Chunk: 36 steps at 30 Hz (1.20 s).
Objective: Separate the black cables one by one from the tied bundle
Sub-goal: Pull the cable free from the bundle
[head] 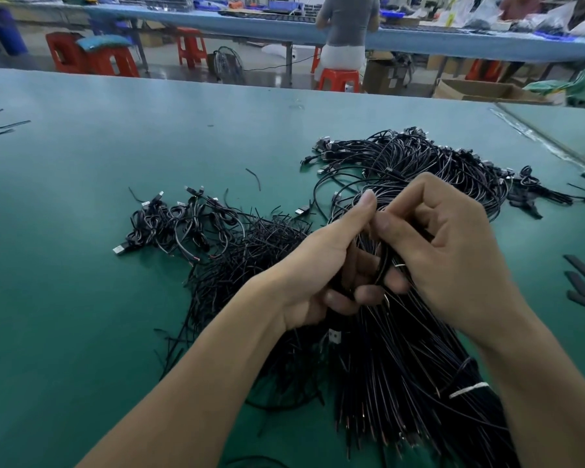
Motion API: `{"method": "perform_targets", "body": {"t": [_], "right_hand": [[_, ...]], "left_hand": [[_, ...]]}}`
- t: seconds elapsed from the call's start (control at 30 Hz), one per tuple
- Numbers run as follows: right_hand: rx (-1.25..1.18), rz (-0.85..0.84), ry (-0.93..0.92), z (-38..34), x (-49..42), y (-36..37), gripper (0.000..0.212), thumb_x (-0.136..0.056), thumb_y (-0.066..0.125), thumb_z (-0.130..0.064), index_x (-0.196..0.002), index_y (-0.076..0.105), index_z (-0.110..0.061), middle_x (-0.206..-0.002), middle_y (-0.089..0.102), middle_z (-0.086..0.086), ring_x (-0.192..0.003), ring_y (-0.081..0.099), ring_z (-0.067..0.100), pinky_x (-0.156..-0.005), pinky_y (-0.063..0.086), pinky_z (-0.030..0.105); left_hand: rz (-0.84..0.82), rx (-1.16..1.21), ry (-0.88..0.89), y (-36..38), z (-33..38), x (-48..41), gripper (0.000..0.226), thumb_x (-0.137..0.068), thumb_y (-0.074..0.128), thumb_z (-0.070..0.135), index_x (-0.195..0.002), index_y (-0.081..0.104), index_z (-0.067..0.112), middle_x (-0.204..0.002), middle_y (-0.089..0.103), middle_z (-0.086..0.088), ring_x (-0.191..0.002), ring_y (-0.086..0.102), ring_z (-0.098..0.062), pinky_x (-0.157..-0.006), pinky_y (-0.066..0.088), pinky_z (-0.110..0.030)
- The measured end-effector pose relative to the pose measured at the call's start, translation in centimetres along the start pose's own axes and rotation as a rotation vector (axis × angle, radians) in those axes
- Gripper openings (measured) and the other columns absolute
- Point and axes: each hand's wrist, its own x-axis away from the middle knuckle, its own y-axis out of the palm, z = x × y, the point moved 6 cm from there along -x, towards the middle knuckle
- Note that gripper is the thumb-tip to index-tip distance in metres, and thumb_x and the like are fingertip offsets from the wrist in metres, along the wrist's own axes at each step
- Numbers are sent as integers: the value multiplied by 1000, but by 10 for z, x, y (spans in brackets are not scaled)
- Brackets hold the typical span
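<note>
Clutching the tied bundle (402,366) of black cables in the left grip (325,265), fingers curled round the strands, thumb raised. Pinching strands of it just above with the right grip (453,251), fingers bent close. Lying on the green surface (81,231), bound by a white tie (468,389) near the bare ends. To the left, a loose heap of separated cables (183,228); beyond the hands, a larger heap (419,157).

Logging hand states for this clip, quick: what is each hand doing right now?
Left hand: fingers curled round the bundle, gripping it.
Right hand: fingers curled, pinching into the same bundle.
</note>
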Motion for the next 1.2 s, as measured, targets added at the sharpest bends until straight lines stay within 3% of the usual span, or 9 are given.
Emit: {"method": "perform_targets", "body": {"t": [0.07,0.23,0.43,0.53,0.67,0.77,0.9,1.03,1.2], "right_hand": [[22,17,-17,0,-1,-1,15,-90,64,-26,-79,54,-25,-69,66,3,-47,64,19,-46,50,37],[43,16,-17,2,-1,3,14,-89,64,-26,-78,54,-26,-68,68,0,-54,67,18,-55,54,48],[64,62,-27,0,-2,1,13,-88,65,-30,-79,56,-28,-69,66,-2,-61,61,25,-56,51,45],[66,56,18,0,-1,-3,11,-86,65,-40,-85,60,-30,-75,68,-4,-66,63,22,-60,54,40],[140,36,243,15,2,-1,42,-80,51,-74,-91,54,-33,-78,66,2,-69,65,21,-66,57,36],[386,-193,271,17,9,21,35,-87,58,-61,-80,57,-26,-67,62,-6,-56,58,5,-52,46,16],[554,-581,266,19,32,70,25,-86,69,-50,-84,66,-25,-80,63,-7,-70,63,15,-68,58,38],[661,-537,225,14,39,84,33,-86,65,-56,-79,66,-24,-83,60,-8,-74,62,16,-65,56,34],[715,-506,241,15,42,89,35,-85,65,-55,-77,62,-20,-83,61,-7,-74,62,17,-62,52,30]], "left_hand": [[19,12,-6,-3,0,-2,67,-92,33,75,-121,62,22,-60,58,-4,-38,39,-7,-32,24,-9],[97,-148,-48,-15,-3,-6,74,-98,22,69,-63,62,17,-47,39,4,-33,26,-8,-36,18,-10],[187,-203,39,-17,3,-6,66,-99,33,63,-47,42,24,-42,29,9,-32,22,-8,-35,16,-11],[234,-229,164,-20,11,-7,66,-100,40,59,-44,41,25,-43,32,12,-35,22,-7,-36,18,-12],[467,-133,301,-48,21,0,69,-101,41,58,-41,57,26,-52,53,9,-39,36,-4,-37,30,-15],[631,-83,382,-69,25,1,76,-104,35,53,-37,54,23,-51,49,11,-43,41,-3,-46,42,-20],[738,-160,389,-78,26,3,65,-95,37,59,-57,53,8,-45,40,13,-43,38,-7,-57,44,-32],[709,-167,384,-73,28,8,66,-99,33,57,-42,40,26,-45,30,12,-42,29,-11,-40,36,-25],[743,-148,407,-67,31,13,53,-106,33,45,-57,29,24,-43,27,12,-38,21,-8,-36,21,-18]]}}
